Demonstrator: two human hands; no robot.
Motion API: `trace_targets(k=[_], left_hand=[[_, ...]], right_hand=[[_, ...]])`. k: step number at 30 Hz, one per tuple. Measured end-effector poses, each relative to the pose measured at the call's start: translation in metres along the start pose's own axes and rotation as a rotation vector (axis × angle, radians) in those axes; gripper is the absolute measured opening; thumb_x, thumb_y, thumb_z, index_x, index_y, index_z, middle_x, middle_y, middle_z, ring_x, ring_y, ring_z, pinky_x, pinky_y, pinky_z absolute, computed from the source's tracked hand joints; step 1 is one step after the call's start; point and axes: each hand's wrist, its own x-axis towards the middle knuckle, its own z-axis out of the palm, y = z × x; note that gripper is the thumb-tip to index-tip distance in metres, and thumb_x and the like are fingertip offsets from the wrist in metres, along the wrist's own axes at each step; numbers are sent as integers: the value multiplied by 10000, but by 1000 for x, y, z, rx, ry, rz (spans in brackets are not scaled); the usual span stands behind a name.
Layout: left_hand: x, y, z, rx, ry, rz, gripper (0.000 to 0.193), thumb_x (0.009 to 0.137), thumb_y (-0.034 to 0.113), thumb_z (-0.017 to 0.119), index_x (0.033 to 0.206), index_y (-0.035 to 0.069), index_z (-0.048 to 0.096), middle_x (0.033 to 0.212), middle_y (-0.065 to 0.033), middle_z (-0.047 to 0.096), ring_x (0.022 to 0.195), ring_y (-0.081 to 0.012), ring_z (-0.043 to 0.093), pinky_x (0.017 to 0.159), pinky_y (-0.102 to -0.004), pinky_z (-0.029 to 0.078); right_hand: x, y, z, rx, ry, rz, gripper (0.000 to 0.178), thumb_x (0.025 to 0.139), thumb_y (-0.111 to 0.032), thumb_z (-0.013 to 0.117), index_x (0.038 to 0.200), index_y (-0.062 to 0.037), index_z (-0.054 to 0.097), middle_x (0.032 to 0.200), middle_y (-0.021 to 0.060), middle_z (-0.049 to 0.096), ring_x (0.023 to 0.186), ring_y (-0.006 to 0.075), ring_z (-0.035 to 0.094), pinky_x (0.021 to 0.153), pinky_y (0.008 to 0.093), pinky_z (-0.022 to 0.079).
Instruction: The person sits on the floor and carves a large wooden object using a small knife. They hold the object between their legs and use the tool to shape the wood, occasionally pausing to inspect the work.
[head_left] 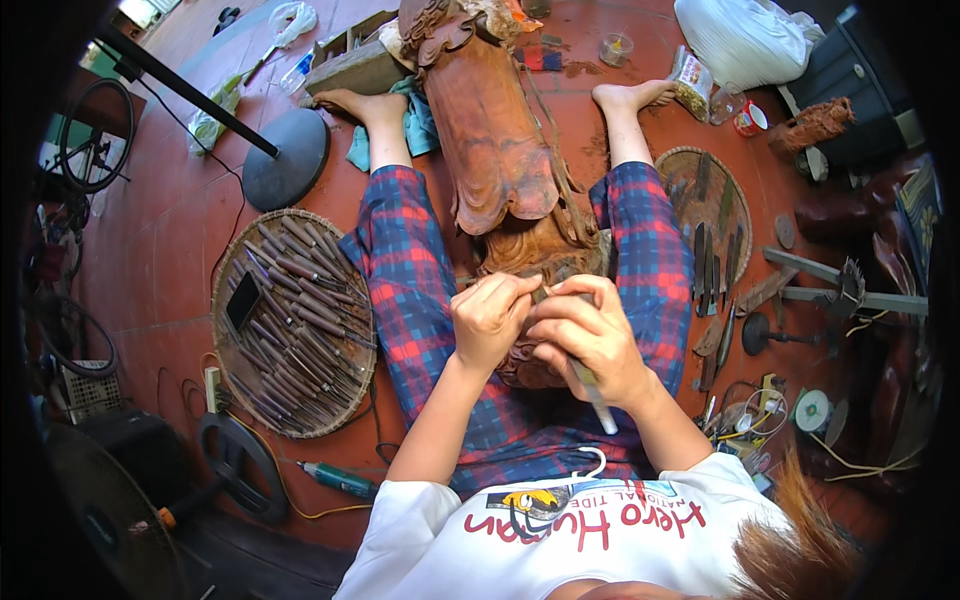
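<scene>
A long reddish-brown wood carving [497,130] with scalloped, leaf-like edges lies between my legs, its near end under my hands. My right hand [590,335] is closed around a slim hand tool [597,398], whose pale end sticks out below the palm toward my lap. The tool's working end is hidden by the fingers. My left hand [490,315] is closed beside it, with its thumb and fingertips against the carved surface, close to the right fingertips. Whatever the left fingers pinch is too small to make out.
At left, a round woven tray [295,320] holds many wooden-handled chisels and a black phone [242,300]. Another woven tray [708,205] with knives and files lies at right. A black round stand base [285,160], a green power tool [338,478] and cords surround me on red tiles.
</scene>
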Motion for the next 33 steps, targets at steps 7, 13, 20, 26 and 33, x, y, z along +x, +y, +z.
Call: trace_targets(k=[7,13,20,26,33], left_hand=[[4,-19,26,54,8,-46,256,741,11,695,991,59,728,902,-80,685,801,-248,674,691,-342,536],[-5,-15,21,48,-24,-89,282,752,90,672,1028,57,725,900,-84,674,811,-262,665,713,-355,528],[-14,5,22,99,13,127,265,744,175,643,964,63,741,852,-65,663,730,-239,656,647,-341,521],[2,34,21,80,33,140,226,765,21,755,989,47,736,1003,-106,690,898,-263,671,778,-341,532],[-8,-110,-54,787,-56,-289,593,886,320,675,1396,86,485,1433,-218,443,1284,-390,445,1066,-499,347]], right_hand=[[0,15,35,208,-95,-59,434,732,-373,789,582,-63,524,642,63,425,669,258,425,679,390,364],[1,34,45,212,-56,-55,462,746,-405,764,575,-60,508,622,64,406,662,267,445,707,397,373],[-14,22,16,5,171,27,214,722,-229,759,794,-61,647,907,86,602,959,301,565,909,430,412],[-54,32,-43,142,489,27,106,817,46,616,900,-18,627,938,138,657,882,318,670,821,407,537],[-121,197,-137,531,1039,973,275,1004,-114,482,1227,3,594,835,22,550,572,66,514,445,220,417]])
